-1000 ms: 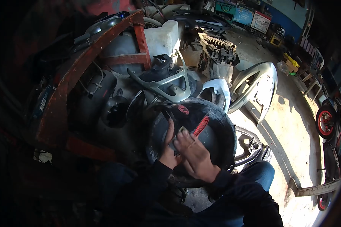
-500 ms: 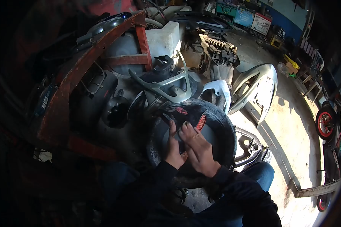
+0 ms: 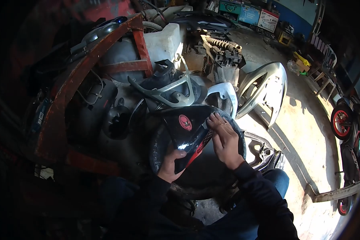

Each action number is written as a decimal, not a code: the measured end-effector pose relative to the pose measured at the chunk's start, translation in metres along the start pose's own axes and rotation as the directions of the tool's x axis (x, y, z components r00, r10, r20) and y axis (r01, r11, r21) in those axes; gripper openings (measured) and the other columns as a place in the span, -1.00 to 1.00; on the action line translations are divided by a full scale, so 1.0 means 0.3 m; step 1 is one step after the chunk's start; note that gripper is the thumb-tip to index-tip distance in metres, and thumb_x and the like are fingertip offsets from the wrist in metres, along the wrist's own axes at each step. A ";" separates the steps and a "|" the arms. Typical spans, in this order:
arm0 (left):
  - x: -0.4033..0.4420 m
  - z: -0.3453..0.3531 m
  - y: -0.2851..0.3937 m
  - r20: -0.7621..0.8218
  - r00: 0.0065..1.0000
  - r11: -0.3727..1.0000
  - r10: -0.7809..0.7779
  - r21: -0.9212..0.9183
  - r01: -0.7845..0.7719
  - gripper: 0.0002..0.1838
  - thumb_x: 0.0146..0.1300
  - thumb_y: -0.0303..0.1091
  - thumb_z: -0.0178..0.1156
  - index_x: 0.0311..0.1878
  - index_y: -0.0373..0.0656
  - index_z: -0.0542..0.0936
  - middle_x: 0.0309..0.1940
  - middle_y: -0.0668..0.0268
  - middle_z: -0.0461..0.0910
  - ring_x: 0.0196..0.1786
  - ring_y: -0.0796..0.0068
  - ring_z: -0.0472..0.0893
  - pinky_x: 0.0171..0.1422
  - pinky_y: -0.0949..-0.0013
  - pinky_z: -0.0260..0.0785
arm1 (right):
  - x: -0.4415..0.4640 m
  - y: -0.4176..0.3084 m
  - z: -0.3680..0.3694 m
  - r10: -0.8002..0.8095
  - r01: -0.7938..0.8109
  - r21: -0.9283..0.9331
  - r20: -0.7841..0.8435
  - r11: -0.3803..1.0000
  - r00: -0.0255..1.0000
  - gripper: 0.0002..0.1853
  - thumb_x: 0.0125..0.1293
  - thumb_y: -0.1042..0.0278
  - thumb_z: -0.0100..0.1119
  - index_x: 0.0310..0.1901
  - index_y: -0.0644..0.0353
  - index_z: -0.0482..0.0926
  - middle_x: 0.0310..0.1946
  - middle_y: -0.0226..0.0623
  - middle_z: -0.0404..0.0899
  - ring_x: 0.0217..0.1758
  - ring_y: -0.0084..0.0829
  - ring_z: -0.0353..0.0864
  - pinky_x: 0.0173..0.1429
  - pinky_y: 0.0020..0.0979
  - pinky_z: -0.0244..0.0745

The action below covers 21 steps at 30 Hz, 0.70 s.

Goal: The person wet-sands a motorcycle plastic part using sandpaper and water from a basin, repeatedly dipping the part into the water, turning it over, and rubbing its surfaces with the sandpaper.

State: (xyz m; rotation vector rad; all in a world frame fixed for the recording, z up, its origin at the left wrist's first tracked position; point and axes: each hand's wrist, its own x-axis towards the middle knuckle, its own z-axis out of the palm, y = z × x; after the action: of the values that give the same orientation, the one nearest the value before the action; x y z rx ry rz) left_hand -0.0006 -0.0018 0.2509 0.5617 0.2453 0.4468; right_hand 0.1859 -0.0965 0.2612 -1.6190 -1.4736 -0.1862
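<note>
"What's furthest left?"

"A red-brown frame (image 3: 74, 78), leaning at a slant, with a dark funnel-shaped part (image 3: 118, 121) on the floor to its right."

"And the left hand (image 3: 172, 165)?"

"Its forearm rises from below, tilting up and right. The thumb lies over the lower end of the black body panel (image 3: 170, 122); the other fingers are mostly hidden, but it's gripping that end."

"Where's the panel exactly?"

"Over the round black tub (image 3: 155, 150), angled, its oval red emblem (image 3: 185, 123) facing up and a red strip (image 3: 195, 155) running along its lower right side. Just beyond is a silver-green trim piece (image 3: 176, 94)."

"The right hand (image 3: 225, 141)?"

"That forearm comes in from the lower right, back of the hand upward. The fingers are close together and slightly bent, tips at the panel's upper right part. A small pale bit shows by the fingertips; I can't tell what it is."

"Further right?"

"A silver fairing (image 3: 279, 86) on the sunlit floor, then a red-rimmed motorcycle wheel (image 3: 341, 123)."
</note>
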 end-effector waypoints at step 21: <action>-0.022 0.002 -0.085 -0.192 0.979 0.979 0.071 0.203 -0.031 -0.17 -0.13 -0.62 0.12 0.39 -0.19 0.33 0.13 0.25 0.52 0.20 0.32 0.56 0.35 0.27 0.41 | 0.002 -0.063 0.026 0.042 -0.011 -0.284 0.104 0.959 0.994 -0.46 0.17 0.51 0.19 0.25 0.31 0.52 0.30 0.05 0.50 0.40 0.10 0.45 0.47 0.03 0.30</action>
State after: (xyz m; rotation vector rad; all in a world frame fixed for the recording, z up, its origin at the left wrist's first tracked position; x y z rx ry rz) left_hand 0.0026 -0.0245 0.2377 0.7214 0.4719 0.5326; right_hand 0.1664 -0.0932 0.2666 -1.9037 -1.5613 -0.3099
